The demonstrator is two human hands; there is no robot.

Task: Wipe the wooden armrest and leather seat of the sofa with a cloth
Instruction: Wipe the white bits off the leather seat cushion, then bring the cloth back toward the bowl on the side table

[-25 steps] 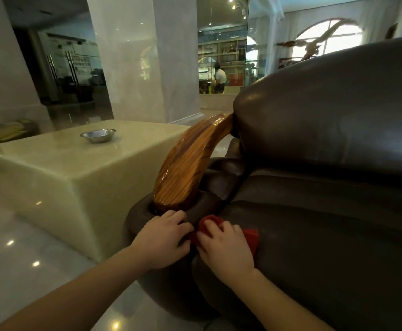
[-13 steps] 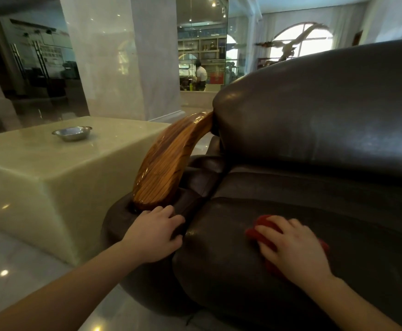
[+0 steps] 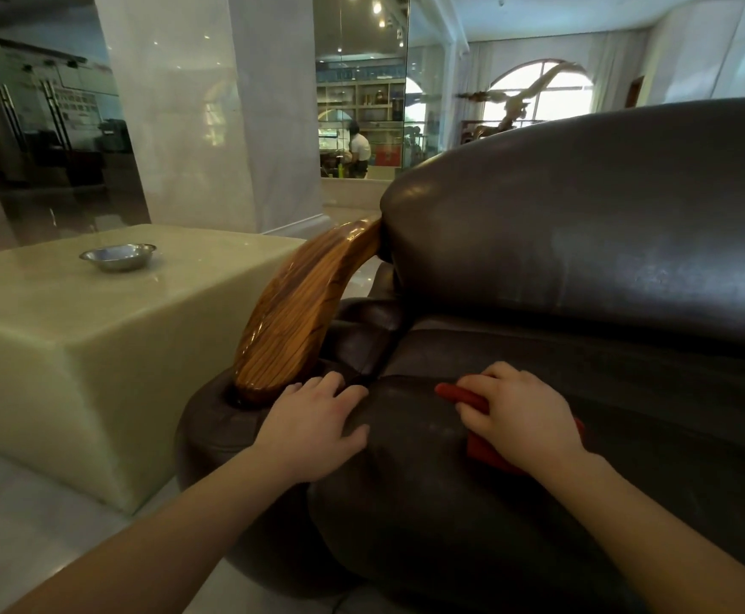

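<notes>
The dark leather sofa point(image 3: 583, 268) fills the frame from twelve to five o'clock, its seat point(image 3: 428, 502) bulging toward the camera. At nine o'clock stands a pale stone surface point(image 3: 74, 347) carrying a small metal bowl point(image 3: 118, 256). The curved wooden armrest point(image 3: 300, 312) rises from the sofa's left corner toward twelve o'clock. The left hand point(image 3: 313, 425) lies flat and relaxed on the leather at the armrest's foot, fingers spread, grasping nothing. The right hand point(image 3: 517, 412), at three o'clock from the left and well apart from it, presses down on the red cloth point(image 3: 481, 449) on the seat, fingers curled over its far edge; the cloth shows at either side of the palm.
</notes>
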